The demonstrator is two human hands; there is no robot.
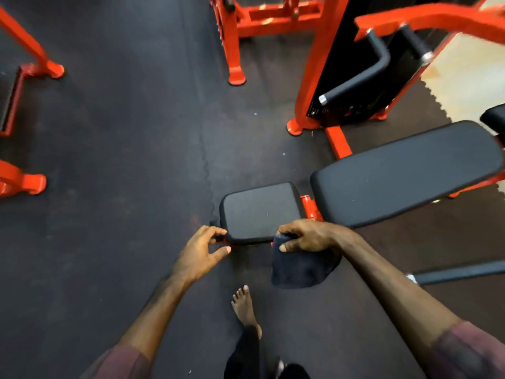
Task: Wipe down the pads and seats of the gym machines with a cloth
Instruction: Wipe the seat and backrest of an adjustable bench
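The right hand (306,236) grips the dark cloth (300,266) at the near edge of the small black seat (259,209), likely ready to wipe it, while the left hand (202,253) hangs loose and empty by the seat's corner.

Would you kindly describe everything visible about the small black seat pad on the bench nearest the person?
The small black padded seat pad is a rounded rectangle with a matte, vinyl-like cover carrying a few pale specks. It lies roughly flat on an orange metal frame, just apart from the longer black back pad beyond a narrow gap. The left hand reaches with spread fingers to its near corner; the right hand rests at its near edge, gripping a dark folded cloth that hangs below the pad.
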